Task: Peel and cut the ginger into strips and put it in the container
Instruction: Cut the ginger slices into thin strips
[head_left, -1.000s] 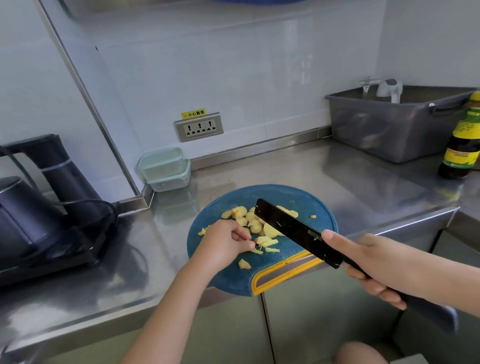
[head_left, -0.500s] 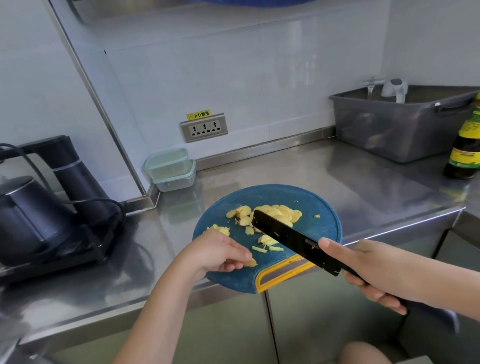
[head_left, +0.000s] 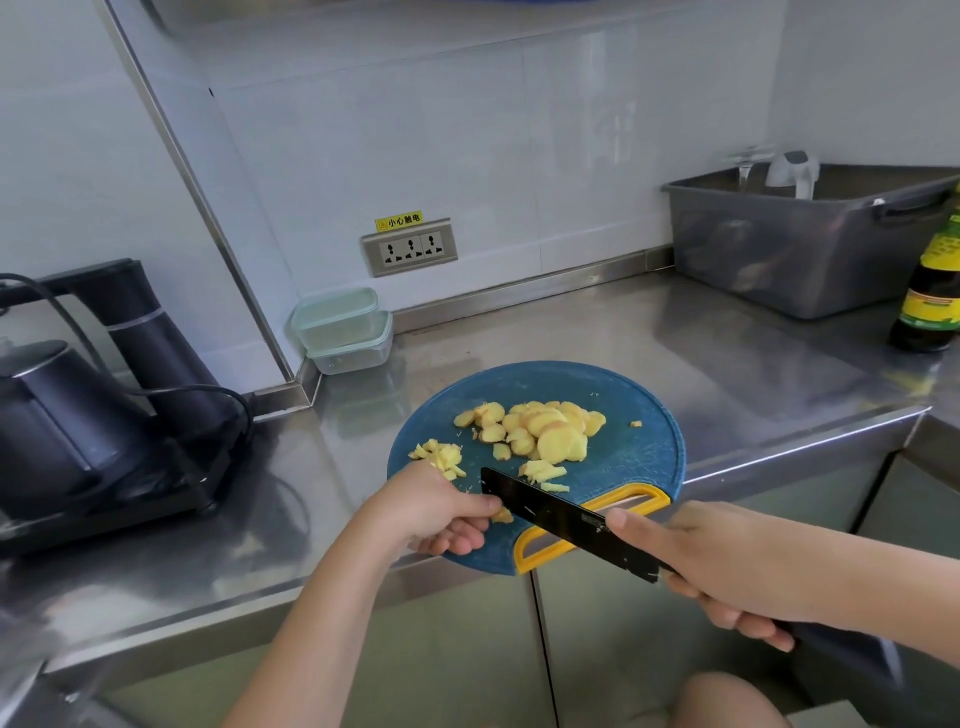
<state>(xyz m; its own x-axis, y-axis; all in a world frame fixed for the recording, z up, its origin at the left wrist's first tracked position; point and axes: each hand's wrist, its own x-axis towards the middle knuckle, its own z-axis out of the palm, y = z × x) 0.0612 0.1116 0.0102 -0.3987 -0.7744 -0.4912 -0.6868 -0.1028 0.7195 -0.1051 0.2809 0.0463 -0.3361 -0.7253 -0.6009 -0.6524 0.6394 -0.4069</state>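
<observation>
Bright, even light. Soft glare sheens the steel counter (head_left: 675, 332) beyond the right hand (head_left: 727, 566); edges bow, and the corner below the left hand (head_left: 431, 512) blurs.

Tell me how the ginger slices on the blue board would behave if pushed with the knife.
The ginger slices look thin and flat, so they would probably slide, not roll. They overlap loosely, so the pile likely spreads. Specks on the knife suggest sticking.

Kettle (head_left: 52, 431), wall socket (head_left: 410, 248), grey tub (head_left: 779, 260), sauce bottle (head_left: 930, 306).
</observation>
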